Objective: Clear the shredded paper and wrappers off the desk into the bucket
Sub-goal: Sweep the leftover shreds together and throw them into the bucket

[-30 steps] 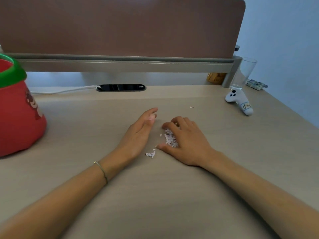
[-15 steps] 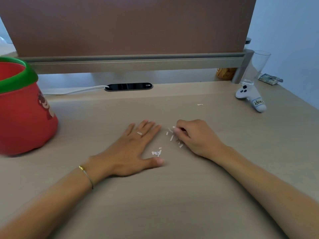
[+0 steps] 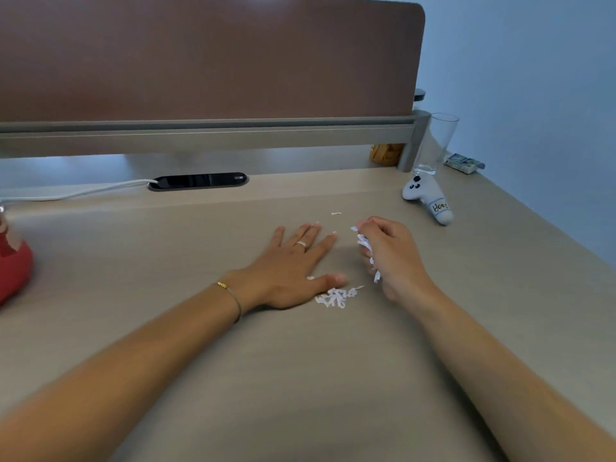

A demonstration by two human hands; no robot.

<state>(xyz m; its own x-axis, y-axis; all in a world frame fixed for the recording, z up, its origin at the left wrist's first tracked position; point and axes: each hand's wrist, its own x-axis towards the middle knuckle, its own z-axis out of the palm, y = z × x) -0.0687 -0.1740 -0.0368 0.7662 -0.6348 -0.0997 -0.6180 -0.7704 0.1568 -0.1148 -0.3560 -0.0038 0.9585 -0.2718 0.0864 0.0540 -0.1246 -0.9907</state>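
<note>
The left hand (image 3: 290,265) lies flat on the desk (image 3: 300,378), fingers spread. The right hand (image 3: 393,255) is curled around paper shreds (image 3: 365,243); more scraps (image 3: 336,296) lie between the two. The bucket (image 3: 13,265) stands far left; a glass (image 3: 435,143) and a toy (image 3: 428,200) stand far right.

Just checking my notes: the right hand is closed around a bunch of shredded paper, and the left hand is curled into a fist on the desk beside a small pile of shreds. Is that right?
Not quite. In the head view the left hand lies flat on the desk with fingers spread, not fisted. The rest holds: the right hand has its grip closed on shredded paper, and a small pile of shreds lies by the left thumb.
</note>
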